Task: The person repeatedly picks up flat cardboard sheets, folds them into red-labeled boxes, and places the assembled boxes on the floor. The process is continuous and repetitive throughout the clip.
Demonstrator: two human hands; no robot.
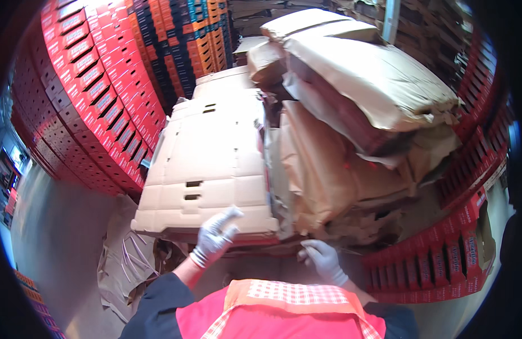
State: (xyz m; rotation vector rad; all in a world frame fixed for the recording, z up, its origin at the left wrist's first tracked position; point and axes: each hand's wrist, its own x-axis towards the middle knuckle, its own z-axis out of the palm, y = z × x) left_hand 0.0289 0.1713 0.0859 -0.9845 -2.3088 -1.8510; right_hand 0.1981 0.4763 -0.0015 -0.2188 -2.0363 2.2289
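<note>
A stack of flat brown cardboard sheets [216, 152] with cut slots lies in front of me, its topmost sheet pale side up. Over its near edge is my left hand [214, 237] in a whitish glove, thumb and fingers apart, holding nothing; whether it touches the sheet I cannot tell. To the right, my gloved right hand [322, 260] is low beside the bottom of a brown paper-wrapped pile [323, 175]. Its fingers are curled in; anything between them is too small to make out.
More paper-wrapped bundles [379, 79] lie on the pile. Tall stacks of red cartons [103, 85] rise at left, with orange and dark crates [182, 39] behind. A row of red cartons [436, 260] stands at right. Crumpled paper with straps [131, 254] lies on the floor.
</note>
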